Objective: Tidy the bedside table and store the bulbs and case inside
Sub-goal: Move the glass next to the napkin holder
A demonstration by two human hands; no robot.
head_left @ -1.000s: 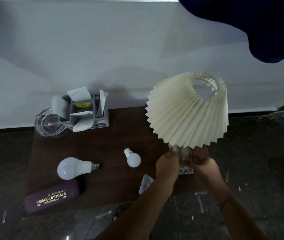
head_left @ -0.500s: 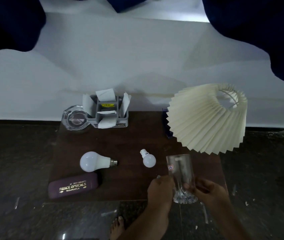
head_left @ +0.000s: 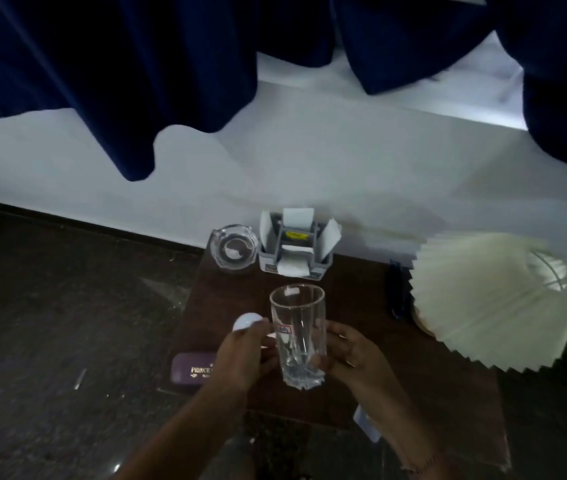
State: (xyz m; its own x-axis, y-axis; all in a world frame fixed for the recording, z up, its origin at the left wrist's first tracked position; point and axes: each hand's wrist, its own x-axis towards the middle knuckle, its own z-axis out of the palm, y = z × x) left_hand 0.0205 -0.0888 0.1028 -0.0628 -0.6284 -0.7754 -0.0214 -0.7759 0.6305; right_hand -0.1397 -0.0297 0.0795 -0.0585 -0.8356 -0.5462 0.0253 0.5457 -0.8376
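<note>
A tall clear drinking glass [head_left: 298,334] is held upright above the dark wooden bedside table [head_left: 365,389]. My right hand [head_left: 353,358] grips its lower part from the right. Curled against its left side is my left hand [head_left: 244,358]. A large white bulb [head_left: 246,322] lies on the table, mostly hidden behind my left hand. At the table's front left corner sits a purple spectacle case [head_left: 190,370] with gold lettering, its right end covered by my left wrist. A small white shape [head_left: 291,292] shows through the glass near its rim; I cannot tell what it is.
A glass ashtray [head_left: 234,249] and a grey organiser [head_left: 294,249] stuffed with papers stand at the table's back edge. A cream pleated lampshade [head_left: 493,299] leans over the right side, with a dark object [head_left: 396,292] beside it. Dark blue curtains [head_left: 102,64] hang above.
The glass has come out from under the lampshade and moved left over the middle of the table, held in both hands. It now covers where the small bulb lay.
</note>
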